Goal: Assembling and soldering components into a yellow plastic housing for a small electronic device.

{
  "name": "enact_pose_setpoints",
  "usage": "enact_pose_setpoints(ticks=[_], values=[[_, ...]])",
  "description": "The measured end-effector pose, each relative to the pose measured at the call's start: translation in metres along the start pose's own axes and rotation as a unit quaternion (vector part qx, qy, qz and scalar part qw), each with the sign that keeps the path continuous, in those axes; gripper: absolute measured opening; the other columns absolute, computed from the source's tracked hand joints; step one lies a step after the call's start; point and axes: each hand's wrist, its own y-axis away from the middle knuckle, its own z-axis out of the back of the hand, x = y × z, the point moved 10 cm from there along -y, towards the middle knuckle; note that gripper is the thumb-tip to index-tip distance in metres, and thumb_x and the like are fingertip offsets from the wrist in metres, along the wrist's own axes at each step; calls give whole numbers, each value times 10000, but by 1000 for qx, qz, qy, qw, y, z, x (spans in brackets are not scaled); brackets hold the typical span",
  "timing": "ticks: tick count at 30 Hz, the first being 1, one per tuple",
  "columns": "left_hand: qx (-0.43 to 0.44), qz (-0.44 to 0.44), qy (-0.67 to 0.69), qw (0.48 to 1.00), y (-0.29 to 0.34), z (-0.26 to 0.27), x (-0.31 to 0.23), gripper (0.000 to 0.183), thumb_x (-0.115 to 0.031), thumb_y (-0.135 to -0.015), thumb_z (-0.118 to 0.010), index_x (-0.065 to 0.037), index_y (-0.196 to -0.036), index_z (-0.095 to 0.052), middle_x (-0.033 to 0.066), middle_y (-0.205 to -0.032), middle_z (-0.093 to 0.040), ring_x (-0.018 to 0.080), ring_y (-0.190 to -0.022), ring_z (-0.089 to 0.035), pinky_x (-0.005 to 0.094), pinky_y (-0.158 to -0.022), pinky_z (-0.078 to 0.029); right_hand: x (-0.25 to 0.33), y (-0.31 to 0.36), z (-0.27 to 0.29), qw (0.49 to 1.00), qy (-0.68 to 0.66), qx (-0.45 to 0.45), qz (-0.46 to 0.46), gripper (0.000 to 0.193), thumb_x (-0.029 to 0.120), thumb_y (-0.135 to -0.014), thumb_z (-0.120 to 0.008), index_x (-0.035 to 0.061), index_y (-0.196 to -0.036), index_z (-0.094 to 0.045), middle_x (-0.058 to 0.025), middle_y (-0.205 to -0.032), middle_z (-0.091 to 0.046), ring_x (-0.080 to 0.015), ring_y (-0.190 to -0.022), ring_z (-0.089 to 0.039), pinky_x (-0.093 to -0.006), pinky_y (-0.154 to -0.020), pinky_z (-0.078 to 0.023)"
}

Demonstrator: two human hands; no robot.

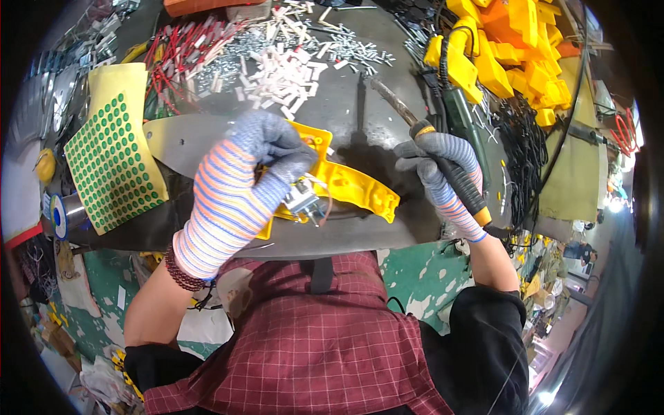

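My left hand (252,162), in a striped glove with grey fingers, is closed over a yellow plastic housing (356,185) on the dark work surface. Its thumb and fingertips pinch together; what lies between them is hidden. A small silvery metal part (302,199) with a wire sits by the housing's inner side, just below that thumb. The housing's curved, hollow arm points right. In my right hand (443,162), gloved the same way, is a soldering iron (398,104) with a black and yellow handle. Its metal shaft slants up and left, apart from the housing.
A yellow sheet of green round stickers (114,162) and a solder wire spool (68,214) lie left. White sleeves (280,72), screws and red wires (180,59) heap at the back. Yellow housings (515,48), a dark green tool (460,121) and black cables (523,155) crowd the right.
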Motion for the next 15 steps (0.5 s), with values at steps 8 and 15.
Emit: enact_pose_setpoints(ticks=[8,15], values=[[-30,6,-34,999,3,1,1,224,-2,-902,-656,-25,-1068,-507,91,-963,-679,139,-911,-677,267,-820,-543,22,-7,34,987,-24,-95,127,453,377,-930,-675,64,-1227,-537,-117,-751,-657,-159,-681,-615,-302,-653,-510],[-37,2,-34,999,8,1,10,257,33,-877,-641,-19,-1083,-496,109,-966,-668,167,-919,-680,291,-813,-555,53,-87,3,986,7,-8,167,374,-19,-840,-683,52,-1202,-624,-41,-933,-635,-128,-771,-621,-271,-696,-504]])
